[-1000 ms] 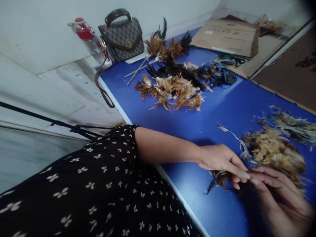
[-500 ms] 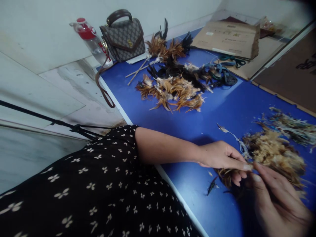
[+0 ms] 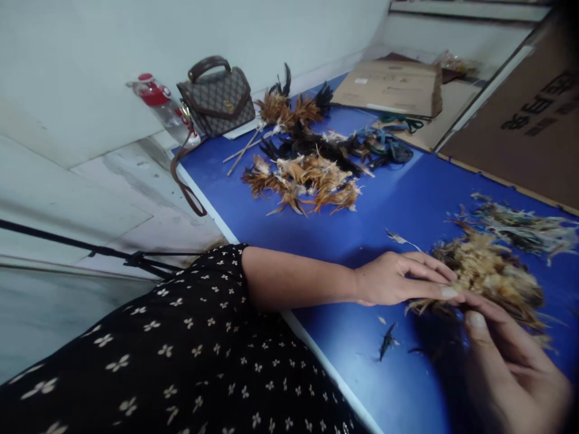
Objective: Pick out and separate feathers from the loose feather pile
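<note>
My left hand (image 3: 400, 280) reaches across the blue table (image 3: 407, 199), its fingers pinched on the near end of a tan and brown feather bunch (image 3: 491, 277). From the lower right, my right hand (image 3: 509, 361) meets it with thumb and fingers closed on the same bunch. The feathers fan out to the right over the table. One small dark feather (image 3: 386, 340) lies loose on the table below my left hand. My black flowered sleeve (image 3: 181, 361) fills the lower left.
A pile of brown and black feathers (image 3: 307, 178) with thin sticks lies farther back. Behind it stand a patterned handbag (image 3: 217, 96) and a red-capped bottle (image 3: 160, 105). Teal cords (image 3: 389, 147), a flat cardboard box (image 3: 389, 87) and a brown cardboard sheet (image 3: 520, 132) lie at the far right.
Both hands have lifted a small clump of feathers up against the bigger bunch. A dark feather dropped from it and lies on the table. The view has tilted slightly.
</note>
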A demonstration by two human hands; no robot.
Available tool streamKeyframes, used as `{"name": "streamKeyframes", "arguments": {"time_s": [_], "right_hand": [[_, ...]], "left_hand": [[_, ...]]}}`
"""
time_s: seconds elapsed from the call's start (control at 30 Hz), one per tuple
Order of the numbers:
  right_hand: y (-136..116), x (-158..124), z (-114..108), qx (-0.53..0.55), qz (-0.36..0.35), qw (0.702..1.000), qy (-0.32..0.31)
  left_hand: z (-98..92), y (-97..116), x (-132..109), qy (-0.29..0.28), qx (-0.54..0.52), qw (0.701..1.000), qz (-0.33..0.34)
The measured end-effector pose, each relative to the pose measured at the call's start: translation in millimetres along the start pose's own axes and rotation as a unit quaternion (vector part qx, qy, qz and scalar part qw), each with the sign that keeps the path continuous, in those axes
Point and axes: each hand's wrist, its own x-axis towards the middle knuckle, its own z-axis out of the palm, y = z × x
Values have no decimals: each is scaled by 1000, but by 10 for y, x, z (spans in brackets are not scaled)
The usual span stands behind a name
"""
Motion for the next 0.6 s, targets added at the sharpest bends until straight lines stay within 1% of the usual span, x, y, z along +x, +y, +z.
{"name": "streamKeyframes", "arguments": {"time_s": [0.07, 0.13, 0.23, 0.3, 0.4, 0.47, 0.53, 0.6], "right_hand": [[75, 32, 13, 34, 30, 998, -31], [151, 54, 48, 52, 40, 993, -93], [218, 63, 123, 95, 44, 977, -186], [219, 62, 163, 119, 45, 970, -206], [194, 77, 164, 113, 48, 971, -204], [205, 103, 114, 99, 60, 974, -195], [263, 133, 31, 79, 68, 982, -160], [371, 153, -63, 38, 52, 994, -91]], "left_hand": [[25, -12, -22, -22, -7, 1000, -11], [69, -57, -54, -33, -33, 998, -38], [133, -143, -91, -11, -89, 992, -84], [156, -170, -98, -2, -92, 992, -91], [142, -141, -68, 21, -70, 995, -67], [90, -98, -7, 71, -88, 993, -45], [3, -52, 85, 129, -131, 982, -39], [-97, -9, 185, 173, -171, 969, -45]]}}
